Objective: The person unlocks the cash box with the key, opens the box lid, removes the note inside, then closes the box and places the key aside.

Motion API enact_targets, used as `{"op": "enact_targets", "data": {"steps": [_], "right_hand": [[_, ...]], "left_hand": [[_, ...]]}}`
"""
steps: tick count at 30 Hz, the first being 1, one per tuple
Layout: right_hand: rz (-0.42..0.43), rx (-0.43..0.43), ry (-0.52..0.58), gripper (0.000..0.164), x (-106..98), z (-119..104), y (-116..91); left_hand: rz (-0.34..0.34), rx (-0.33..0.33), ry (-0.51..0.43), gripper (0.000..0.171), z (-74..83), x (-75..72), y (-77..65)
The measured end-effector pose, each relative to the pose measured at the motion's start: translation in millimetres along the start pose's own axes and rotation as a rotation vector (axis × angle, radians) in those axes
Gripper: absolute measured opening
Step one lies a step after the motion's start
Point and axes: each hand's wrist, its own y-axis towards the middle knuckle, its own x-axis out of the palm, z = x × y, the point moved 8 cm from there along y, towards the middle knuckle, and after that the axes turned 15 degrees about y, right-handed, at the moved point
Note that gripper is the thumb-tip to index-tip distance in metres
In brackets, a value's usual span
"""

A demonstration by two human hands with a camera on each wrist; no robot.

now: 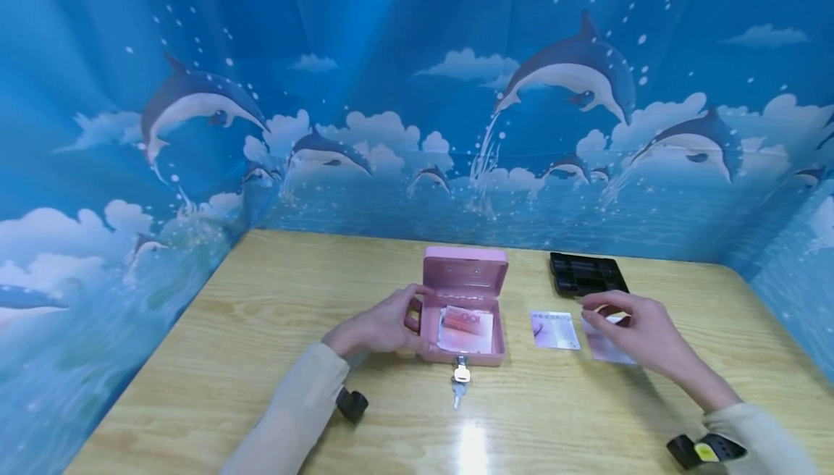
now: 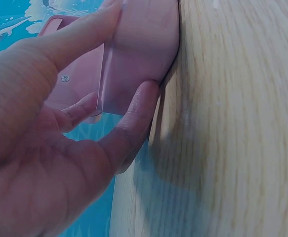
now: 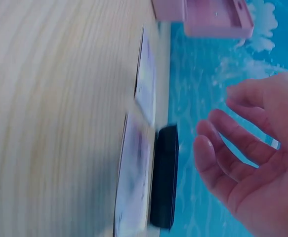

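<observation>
While the left hand (image 1: 391,321) is gripping a pink metal cash box (image 1: 465,272) on the desk (image 1: 293,279), the right hand (image 1: 641,326), seemingly empty, is hovering over square pale-pink paper (image 1: 602,346) right of the box.

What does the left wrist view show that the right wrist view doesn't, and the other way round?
Only the left wrist view: the left hand, holding the pink cash box at its side.
Only the right wrist view: the right hand, empty, plus two pinkish papers and the black tray.
Both: the cash box with its open lid, the wooden table and the blue backdrop.
</observation>
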Motion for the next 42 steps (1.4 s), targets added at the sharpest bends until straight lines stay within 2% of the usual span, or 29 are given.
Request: {"op": "enact_targets", "data": {"steps": [12,20,26,33,37,42], "right_hand": [[-0.085,-0.044,0.137,0.022,45.6,-32.8,5.5],[-0.126,-0.110,0.228,0.022,72.1,-48.2,9.9],[-0.151,-0.153,0.221,0.027,90.2,-56.0,12.1],[-0.226,-0.141,0.225,0.033,110.2,-60.5,18.0],[-0.271,-0.138,0.185,0.032,122.0,-62.3,25.4],[-0.310,-0.179,0.107,0.030,134.2,-66.9,33.3]], "left_hand": [[-0.004,0.011,-0.011,0.089,2.2,1.1,1.2],[-0.007,0.008,-0.009,0.091,1.8,1.2,0.6],[-0.001,0.000,-0.005,0.091,0.4,0.4,0.2],[0.002,-0.016,0.010,0.091,-1.5,0.0,0.5],[-0.001,-0.009,0.007,0.089,-0.9,0.0,0.4],[-0.005,-0.003,0.003,0.088,0.1,0.2,1.1]]}}
